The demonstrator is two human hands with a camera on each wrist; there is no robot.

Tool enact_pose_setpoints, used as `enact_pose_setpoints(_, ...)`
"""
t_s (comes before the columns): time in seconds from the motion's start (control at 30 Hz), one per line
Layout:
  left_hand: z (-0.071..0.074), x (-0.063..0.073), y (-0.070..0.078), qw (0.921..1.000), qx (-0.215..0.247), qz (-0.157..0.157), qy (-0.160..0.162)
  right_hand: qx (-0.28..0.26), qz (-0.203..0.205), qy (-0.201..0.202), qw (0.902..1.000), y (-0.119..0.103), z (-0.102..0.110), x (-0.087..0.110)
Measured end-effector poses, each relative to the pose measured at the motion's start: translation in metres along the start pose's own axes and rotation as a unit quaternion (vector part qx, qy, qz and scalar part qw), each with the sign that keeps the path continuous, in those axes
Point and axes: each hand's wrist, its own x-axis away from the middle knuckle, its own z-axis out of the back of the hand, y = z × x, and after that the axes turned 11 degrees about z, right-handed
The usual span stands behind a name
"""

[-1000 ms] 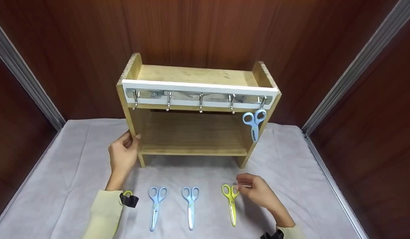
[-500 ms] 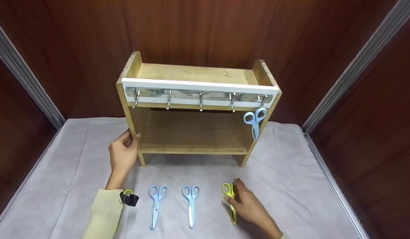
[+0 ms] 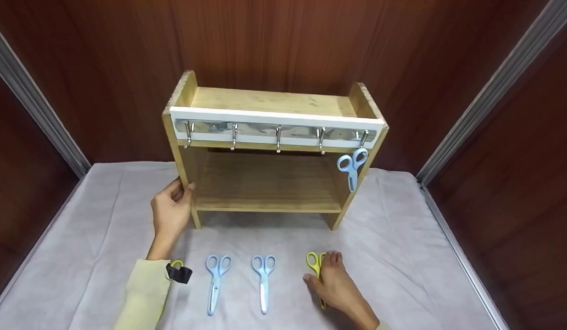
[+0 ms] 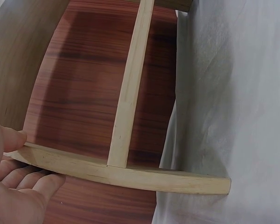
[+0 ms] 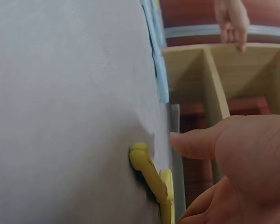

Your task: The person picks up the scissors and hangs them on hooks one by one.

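In the head view, my left hand grips the left side panel of a wooden shelf, thumb on the inner face and fingers outside, as the left wrist view shows too. My right hand is over yellow scissors lying on the cloth, covering part of their handles and blades. In the right wrist view its thumb stretches out beyond the scissors, with a gap between. Blue scissors hang by one loop from the rightmost hook of the hook rail.
Two blue scissors, a left pair and a middle pair, lie on the grey cloth before the shelf. A yellow loop peeks out beside the left cuff. Dark wood panels stand behind and at both sides.
My right hand has moved left from beside the yellow scissors to over them, its thumb now on their left side. The left hand keeps its hold on the shelf.
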Motion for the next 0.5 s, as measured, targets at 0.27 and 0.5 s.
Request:
enact_pose_setpoints(0.27,-0.0010,0.0004,0.0002,1.0000,-0.002,0.005,-0.004,0.118,0.004,0.024,0.9927,-0.0037,-0.0016,-0.0011)
enact_pose_setpoints(0.5,-0.0007,0.0007,0.0010,1.0000,-0.001,0.000,0.000,0.208,0.040,0.082,0.9740,-0.0039,-0.0064,-0.0037)
